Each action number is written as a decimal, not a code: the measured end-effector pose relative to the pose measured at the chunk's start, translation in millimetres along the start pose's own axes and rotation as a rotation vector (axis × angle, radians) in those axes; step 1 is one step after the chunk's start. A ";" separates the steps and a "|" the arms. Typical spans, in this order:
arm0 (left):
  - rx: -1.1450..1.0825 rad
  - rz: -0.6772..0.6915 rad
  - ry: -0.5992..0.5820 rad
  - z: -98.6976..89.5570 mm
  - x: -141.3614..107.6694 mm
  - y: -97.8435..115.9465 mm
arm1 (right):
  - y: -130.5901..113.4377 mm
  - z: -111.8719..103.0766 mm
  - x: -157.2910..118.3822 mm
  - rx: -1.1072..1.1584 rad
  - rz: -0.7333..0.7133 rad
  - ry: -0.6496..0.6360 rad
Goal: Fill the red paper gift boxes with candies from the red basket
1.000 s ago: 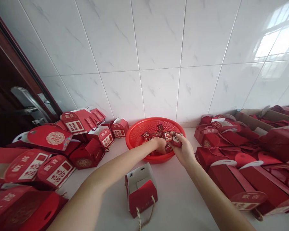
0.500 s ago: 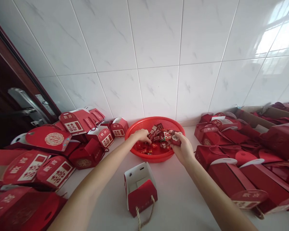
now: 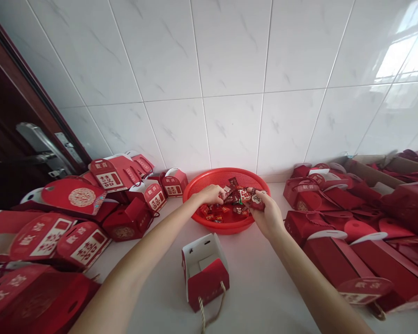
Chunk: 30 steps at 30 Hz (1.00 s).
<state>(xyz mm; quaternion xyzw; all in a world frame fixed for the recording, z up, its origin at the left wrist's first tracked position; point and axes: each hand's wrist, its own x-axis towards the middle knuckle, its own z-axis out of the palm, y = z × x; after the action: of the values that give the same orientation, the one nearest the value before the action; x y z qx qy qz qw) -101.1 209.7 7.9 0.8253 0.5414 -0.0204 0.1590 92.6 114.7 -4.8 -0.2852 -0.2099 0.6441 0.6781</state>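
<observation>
Pinched in the right hand are packets, at the basket's right side; the left hand curls inside it — gripping or not, I can't quite tell — behind an open box.

Soft daylight lit the scene moderately, and a window reflection glared nearly white on the glossy wall tiles at upper right. The wooden door sank into deep shade, its metal handle catching pale highlights. Wide-angle distortion stretched the outermost gift boxes and tilted the grout lines; fine print on the wrapped candies was unreadably small.
</observation>
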 end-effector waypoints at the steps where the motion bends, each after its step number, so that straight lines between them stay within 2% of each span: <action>1: -0.002 0.028 -0.027 0.0 0.1 3.4 | 0.0 -0.2 0.0 -0.001 0.001 0.000; 4: 0.007 0.086 -0.150 1.4 -1.7 14.9 | -0.2 -0.4 0.0 -0.002 0.005 0.002; 7: 0.046 0.089 -0.270 7.3 -4.3 26.8 | -0.1 -0.4 0.1 0.008 -0.002 0.007; 9: 0.083 0.066 -0.301 14.0 -4.8 33.6 | -0.1 -0.3 0.0 0.017 -0.004 0.013; 13: 0.127 0.009 -0.291 26.3 -3.8 40.6 | -0.3 0.7 -1.1 0.020 -0.004 0.026; 18: 0.126 -0.032 -0.306 26.4 -4.2 34.3 | -1.0 1.8 -2.7 0.010 0.004 0.024; 24: 0.119 -0.086 -0.413 20.3 -4.8 18.5 | -0.5 1.1 -1.9 -0.001 -0.011 0.012; 30: 0.103 -0.171 -0.503 20.0 -5.4 15.9 | -1.6 2.1 -3.6 0.002 -0.007 0.007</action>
<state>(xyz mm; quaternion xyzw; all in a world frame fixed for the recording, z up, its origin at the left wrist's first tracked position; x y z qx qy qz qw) -86.3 193.4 -6.1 0.7526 0.5510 -0.2655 0.2441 92.1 111.4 -1.9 -0.2861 -0.2080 0.6408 0.6813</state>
